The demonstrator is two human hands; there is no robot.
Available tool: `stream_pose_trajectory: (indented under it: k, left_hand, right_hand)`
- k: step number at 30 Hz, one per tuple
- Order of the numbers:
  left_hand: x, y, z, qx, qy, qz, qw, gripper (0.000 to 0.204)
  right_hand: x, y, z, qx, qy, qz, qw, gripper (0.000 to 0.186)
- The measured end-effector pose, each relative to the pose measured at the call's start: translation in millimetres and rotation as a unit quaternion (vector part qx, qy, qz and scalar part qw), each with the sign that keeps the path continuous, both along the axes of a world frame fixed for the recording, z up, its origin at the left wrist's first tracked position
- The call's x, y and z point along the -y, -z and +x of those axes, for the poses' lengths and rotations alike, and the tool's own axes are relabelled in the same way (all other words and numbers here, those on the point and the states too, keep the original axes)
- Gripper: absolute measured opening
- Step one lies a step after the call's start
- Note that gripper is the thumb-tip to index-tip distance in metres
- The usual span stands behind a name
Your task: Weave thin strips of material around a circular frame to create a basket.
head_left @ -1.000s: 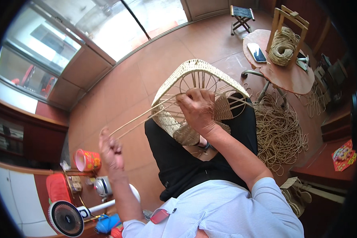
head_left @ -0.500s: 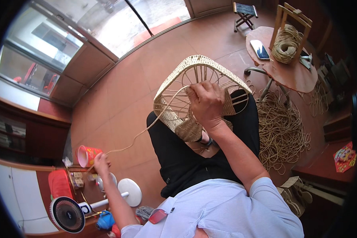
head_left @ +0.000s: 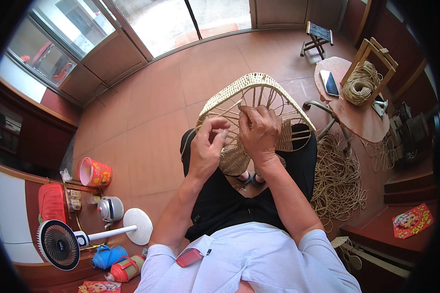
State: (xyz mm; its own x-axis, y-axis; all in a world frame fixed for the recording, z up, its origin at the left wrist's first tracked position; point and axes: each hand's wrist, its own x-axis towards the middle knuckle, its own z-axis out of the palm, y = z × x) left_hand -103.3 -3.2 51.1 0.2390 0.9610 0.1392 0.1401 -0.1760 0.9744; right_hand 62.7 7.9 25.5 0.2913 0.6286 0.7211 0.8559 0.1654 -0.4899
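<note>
Now the left hand (head_left: 208, 146) has its fingers pinched closed on a pale cord strand (head_left: 225, 111), close against the frame; half a second ago that arm was stretched far out toward 8 o'clock with the strand drawn long. The slack has been pulled through, so one pass of weaving appears complete. The right hand (head_left: 260, 131) stays curled closed on the spokes at the frame's centre, steadying it. The woven basket frame (head_left: 252, 88) rests on the lap, rim toward 12 o'clock. A loose cord pile (head_left: 338, 180) lies on the floor at 3 o'clock, and a standing fan (head_left: 59, 244) at 8 o'clock.
</note>
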Motion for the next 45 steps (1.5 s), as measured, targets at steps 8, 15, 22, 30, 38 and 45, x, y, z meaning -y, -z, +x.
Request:
stream_pose_trajectory:
  k: [8, 15, 22, 30, 38, 45]
  left_hand:
    - [-46, 13, 34, -0.144, -0.017, 0.235, 0.961, 0.058]
    - [-36, -14, 22, -0.245, -0.095, 0.272, 0.926, 0.057]
    - [24, -80, -64, -0.021, -0.126, 0.2, 0.971, 0.038]
    - [0, -140, -313, -0.024, -0.514, 0.226, 0.827, 0.027]
    - [20, -49, -122, -0.122, -0.256, 0.369, 0.885, 0.027]
    - [-29, 21, 52, -0.205, -0.11, 0.399, 0.887, 0.017]
  right_hand:
    - [0, -10, 8, 0.003, -0.042, -0.076, 0.996, 0.018]
    - [3, -8, 8, -0.016, -0.052, -0.081, 0.995, 0.019]
    - [7, -4, -2, 0.0, -0.092, -0.016, 0.996, 0.015]
    - [7, -4, 20, -0.127, -0.146, 0.003, 0.981, 0.01]
    - [8, -15, 29, -0.139, -0.104, -0.003, 0.985, 0.017]
    - [4, -14, 37, -0.046, -0.097, 0.008, 0.994, 0.017]
